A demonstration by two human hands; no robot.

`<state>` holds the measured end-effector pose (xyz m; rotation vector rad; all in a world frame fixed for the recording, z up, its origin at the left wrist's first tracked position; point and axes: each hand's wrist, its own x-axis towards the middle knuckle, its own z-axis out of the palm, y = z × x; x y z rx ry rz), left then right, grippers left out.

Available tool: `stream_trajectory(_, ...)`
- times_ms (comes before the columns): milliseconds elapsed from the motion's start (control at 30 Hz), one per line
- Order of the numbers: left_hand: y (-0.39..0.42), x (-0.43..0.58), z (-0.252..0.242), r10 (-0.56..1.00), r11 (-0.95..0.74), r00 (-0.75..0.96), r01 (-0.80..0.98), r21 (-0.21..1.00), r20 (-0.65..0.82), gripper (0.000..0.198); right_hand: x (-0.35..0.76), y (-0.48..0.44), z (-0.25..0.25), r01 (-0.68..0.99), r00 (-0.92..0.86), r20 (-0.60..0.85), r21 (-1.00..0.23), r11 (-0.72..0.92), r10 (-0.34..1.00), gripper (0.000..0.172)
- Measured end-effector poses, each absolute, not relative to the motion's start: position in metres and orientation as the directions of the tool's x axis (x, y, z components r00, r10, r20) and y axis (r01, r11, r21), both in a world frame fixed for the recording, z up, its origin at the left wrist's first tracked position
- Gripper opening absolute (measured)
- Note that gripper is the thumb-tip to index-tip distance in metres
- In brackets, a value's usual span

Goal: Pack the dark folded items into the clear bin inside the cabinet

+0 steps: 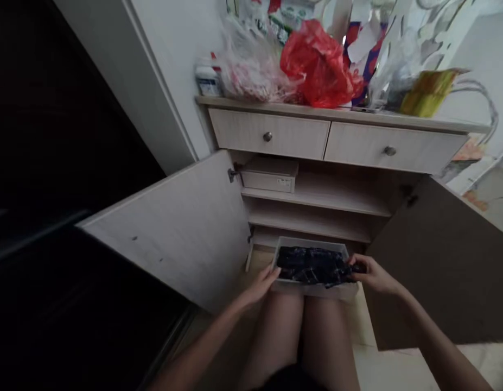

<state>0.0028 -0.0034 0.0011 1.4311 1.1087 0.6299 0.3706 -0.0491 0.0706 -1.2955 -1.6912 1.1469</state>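
Observation:
A shallow translucent plastic box (281, 286) sits over my thighs, in front of the open cabinet. In it lies a dark navy bundle of plaid fabric (312, 265), filling most of its width. My left hand (266, 281) grips the box's left wall, thumb over the rim. At the right end, my right hand (367, 271) is closed around a dark end of the plaid bundle, close to the box's right wall. Its fingertips are partly hidden, and blur keeps the bundle's exact kind from showing.
Two cabinet doors stand open, one to the left (182, 228) and one to the right (438, 266). A pale box (268, 176) lies on the upper shelf. Above the drawers, a red plastic bag (320, 65), a clear bag (251, 70) and a white bottle (208, 80) crowd the top.

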Motion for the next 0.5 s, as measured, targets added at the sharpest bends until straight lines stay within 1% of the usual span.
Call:
stream_trajectory(67,-0.005,0.004,0.002,0.889,0.086,0.415,0.263,0.961,-0.193,0.103,0.367,-0.046,0.060,0.433,-0.285,-0.001,-0.892,0.128,0.958,0.018)
stream_trajectory(133,-0.005,0.003,0.004,0.894,0.070,0.412,0.263,0.962,-0.177,0.100,0.366,-0.042,0.052,0.587,-0.310,-0.035,-0.793,0.162,0.950,0.015)
stream_trajectory(200,-0.006,0.003,0.005,0.896,0.063,0.411,0.261,0.963,-0.170,0.100,0.369,-0.037,0.049,0.721,-0.328,-0.068,-0.662,0.204,0.942,0.020)
stream_trajectory(233,-0.006,0.003,0.006,0.896,0.062,0.410,0.260,0.964,-0.168,0.100,0.371,-0.035,0.049,0.752,-0.343,-0.073,-0.619,0.227,0.936,0.022)
stream_trajectory(267,-0.006,0.002,0.006,0.898,0.060,0.408,0.257,0.965,-0.165,0.101,0.373,-0.033,0.049,0.757,-0.364,-0.074,-0.605,0.249,0.928,0.022)
stream_trajectory(300,-0.006,0.002,0.006,0.900,0.059,0.406,0.253,0.966,-0.162,0.101,0.377,-0.032,0.050,0.738,-0.390,-0.074,-0.622,0.263,0.918,0.023)
stream_trajectory(333,-0.006,0.002,0.006,0.900,0.059,0.407,0.248,0.967,-0.159,0.102,0.380,-0.031,0.050,0.699,-0.405,-0.067,-0.665,0.261,0.912,0.027)
stream_trajectory(367,-0.006,0.002,0.006,0.898,0.058,0.411,0.242,0.969,-0.157,0.101,0.383,-0.031,0.049,0.648,-0.391,-0.051,-0.725,0.235,0.919,0.034)
stream_trajectory(400,-0.006,0.001,0.006,0.896,0.058,0.417,0.235,0.970,-0.154,0.098,0.386,-0.031,0.046,0.595,-0.328,-0.032,-0.783,0.180,0.944,0.042)
stream_trajectory(433,-0.006,0.001,0.006,0.894,0.057,0.422,0.230,0.972,-0.152,0.096,0.389,-0.031,0.041,0.542,-0.212,-0.021,-0.834,0.099,0.977,0.052)
stream_trajectory(467,-0.007,0.002,0.005,0.893,0.055,0.425,0.228,0.972,-0.150,0.093,0.390,-0.032,0.034,0.486,-0.059,-0.036,-0.874,-0.003,0.998,0.060)
stream_trajectory(500,-0.007,0.002,0.003,0.893,0.051,0.425,0.228,0.972,-0.146,0.090,0.389,-0.034,0.024,0.421,0.085,-0.083,-0.900,-0.111,0.993,0.068)
